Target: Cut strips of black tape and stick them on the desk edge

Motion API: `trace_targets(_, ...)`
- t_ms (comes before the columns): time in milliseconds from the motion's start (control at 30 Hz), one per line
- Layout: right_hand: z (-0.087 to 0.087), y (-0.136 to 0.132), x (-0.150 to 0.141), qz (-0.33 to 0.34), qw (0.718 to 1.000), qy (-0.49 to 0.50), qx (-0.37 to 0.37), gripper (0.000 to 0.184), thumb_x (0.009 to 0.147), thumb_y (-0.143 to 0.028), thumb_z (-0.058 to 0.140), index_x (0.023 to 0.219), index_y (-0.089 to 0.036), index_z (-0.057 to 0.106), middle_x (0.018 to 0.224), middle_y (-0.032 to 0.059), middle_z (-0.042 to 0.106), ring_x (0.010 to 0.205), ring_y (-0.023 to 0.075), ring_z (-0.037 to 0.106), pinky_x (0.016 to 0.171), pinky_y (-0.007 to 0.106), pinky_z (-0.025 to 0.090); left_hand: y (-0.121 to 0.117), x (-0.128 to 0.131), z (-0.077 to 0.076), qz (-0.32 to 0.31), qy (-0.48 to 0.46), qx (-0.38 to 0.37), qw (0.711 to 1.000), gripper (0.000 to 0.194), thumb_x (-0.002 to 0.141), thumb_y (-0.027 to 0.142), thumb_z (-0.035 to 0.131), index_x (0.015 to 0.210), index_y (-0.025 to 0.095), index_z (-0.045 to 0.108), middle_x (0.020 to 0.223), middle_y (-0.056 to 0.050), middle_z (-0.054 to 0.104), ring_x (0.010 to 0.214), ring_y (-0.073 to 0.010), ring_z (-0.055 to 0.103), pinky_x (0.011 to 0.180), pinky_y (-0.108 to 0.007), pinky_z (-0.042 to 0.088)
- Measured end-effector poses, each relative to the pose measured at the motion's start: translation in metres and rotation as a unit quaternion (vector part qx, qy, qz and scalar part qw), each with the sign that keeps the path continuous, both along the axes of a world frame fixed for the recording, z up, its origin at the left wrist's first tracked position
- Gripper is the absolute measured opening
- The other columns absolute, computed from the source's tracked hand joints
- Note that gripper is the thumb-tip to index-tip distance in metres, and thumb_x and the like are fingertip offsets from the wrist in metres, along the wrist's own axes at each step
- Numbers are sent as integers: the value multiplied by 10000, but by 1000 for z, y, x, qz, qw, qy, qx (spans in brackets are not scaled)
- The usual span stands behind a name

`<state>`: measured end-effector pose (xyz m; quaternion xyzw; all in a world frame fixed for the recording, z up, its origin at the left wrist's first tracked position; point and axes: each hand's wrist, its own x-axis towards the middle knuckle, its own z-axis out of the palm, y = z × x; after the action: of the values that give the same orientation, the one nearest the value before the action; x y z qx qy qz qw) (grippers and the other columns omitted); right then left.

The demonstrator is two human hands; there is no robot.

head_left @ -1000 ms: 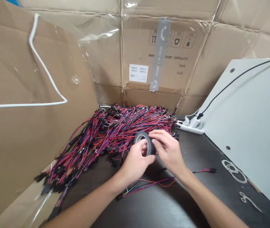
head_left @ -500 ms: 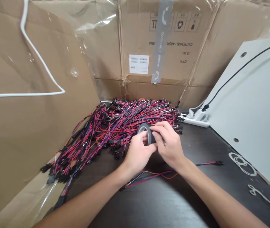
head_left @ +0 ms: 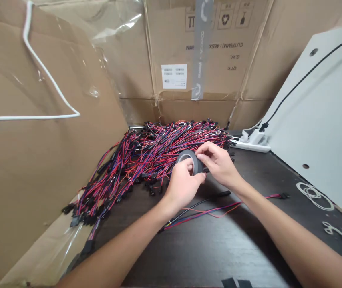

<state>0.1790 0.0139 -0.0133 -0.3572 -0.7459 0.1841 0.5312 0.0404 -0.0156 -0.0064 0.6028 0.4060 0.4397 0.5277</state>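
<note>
My left hand [head_left: 183, 182] grips a roll of black tape [head_left: 200, 165], with fingers through its ring and the thumb along the lower side. At the roll's upper right edge, my right hand [head_left: 219, 163] pinches with thumb and forefinger; whether a tape end is between them is too small to tell. On the dark table below both hands lies a wire harness [head_left: 201, 214] of red, blue, orange and black wires, partly behind my right forearm. A large heap of similar harnesses [head_left: 165, 148] spreads behind the hands and to the left.
Cardboard [head_left: 135, 80] walls the back and left. A white panel [head_left: 321, 112] leans at the right, beside a power strip [head_left: 253, 145] with plugs. Coiled pale cord [head_left: 314, 196] and a knotted cord [head_left: 336, 232] lie at the right. Black tape pieces [head_left: 236, 283] stick at the front edge.
My right hand has moved slightly up and right, its fingers now at the roll's upper edge. The tape roll shows its ring more openly. The view has shifted a little.
</note>
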Motion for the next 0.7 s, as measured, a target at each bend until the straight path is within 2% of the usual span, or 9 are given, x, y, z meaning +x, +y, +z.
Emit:
trace_targets(167,0,1,0,-15,1000,2,-10,71,859,-227,515,799,-200,541,769,33,582,729,177,553,646,292,441,0,1,1,-2,15,-6,1000,91,633,105,601,709,139,563,661,6,597,610,-129,563,607,-253,450)
trace_targets(700,-4,2,-3,-53,997,-36,52,110,882,-197,488,776,-202,517,743,30,584,681,169,544,630,287,434,0,-1,3,-8,31,-8,999,62,664,92,576,704,138,561,622,16,567,566,-122,553,581,-250,425)
